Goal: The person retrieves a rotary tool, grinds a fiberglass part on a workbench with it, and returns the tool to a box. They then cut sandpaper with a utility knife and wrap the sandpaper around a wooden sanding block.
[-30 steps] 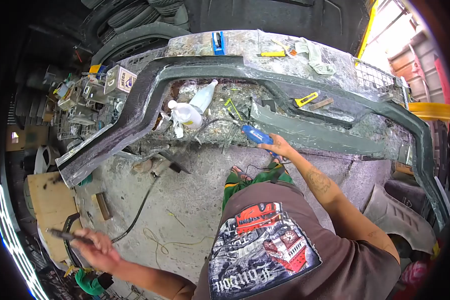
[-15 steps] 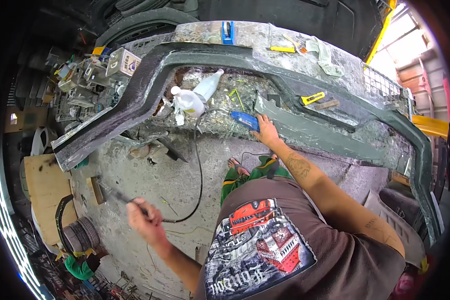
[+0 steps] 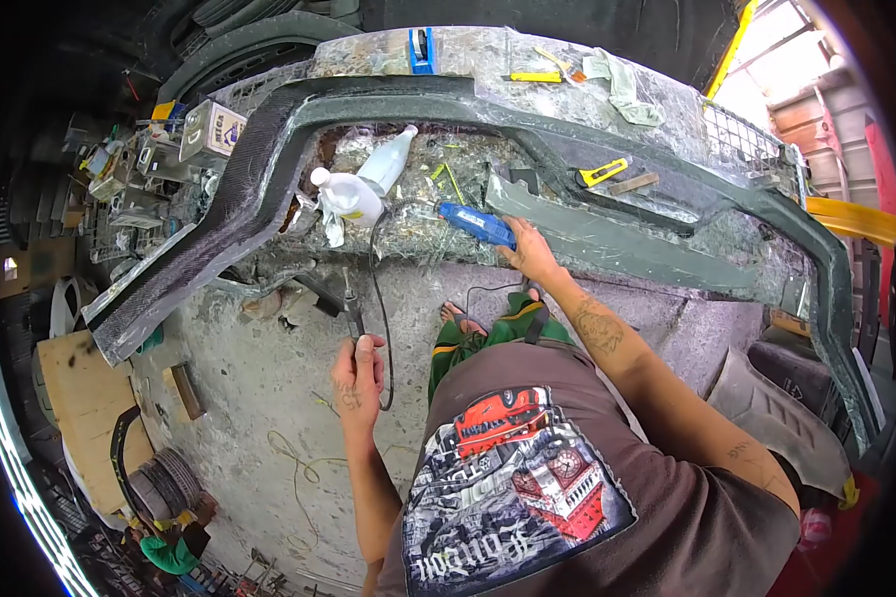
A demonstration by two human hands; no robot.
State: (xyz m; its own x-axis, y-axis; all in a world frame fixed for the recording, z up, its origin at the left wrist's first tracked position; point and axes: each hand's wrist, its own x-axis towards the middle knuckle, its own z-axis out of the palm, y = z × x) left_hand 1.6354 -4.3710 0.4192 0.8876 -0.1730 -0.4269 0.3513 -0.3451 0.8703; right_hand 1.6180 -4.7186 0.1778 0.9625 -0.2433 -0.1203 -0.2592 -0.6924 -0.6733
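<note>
My left hand (image 3: 359, 376) is wrapped round the slim handpiece (image 3: 353, 310) of a rotary tool, its thin tip pointing up toward the bench edge. A black flexible shaft (image 3: 379, 298) loops from there to the blue rotary tool body (image 3: 476, 223) on the bench. My right hand (image 3: 531, 253) grips the right end of that body. Around it lie a grey moulded panel (image 3: 607, 239), a white bottle (image 3: 348, 196) and a second, translucent bottle (image 3: 388, 159). A long dark carbon-weave frame (image 3: 254, 164) arches over the bench.
On the bench (image 3: 368, 55) are a blue tape dispenser (image 3: 422, 52), a yellow cutter (image 3: 536, 77), another yellow cutter (image 3: 603, 172) and a whitish cloth (image 3: 622, 90). Metal cans (image 3: 209, 134) stand at left. A wooden board (image 3: 90, 398) and a yellow cord (image 3: 304, 468) are on the floor side.
My left hand has swung right and up with the handpiece, which now points upward. My right hand stays at the blue tool body, which has turned slightly. The whole view has shifted a little.
</note>
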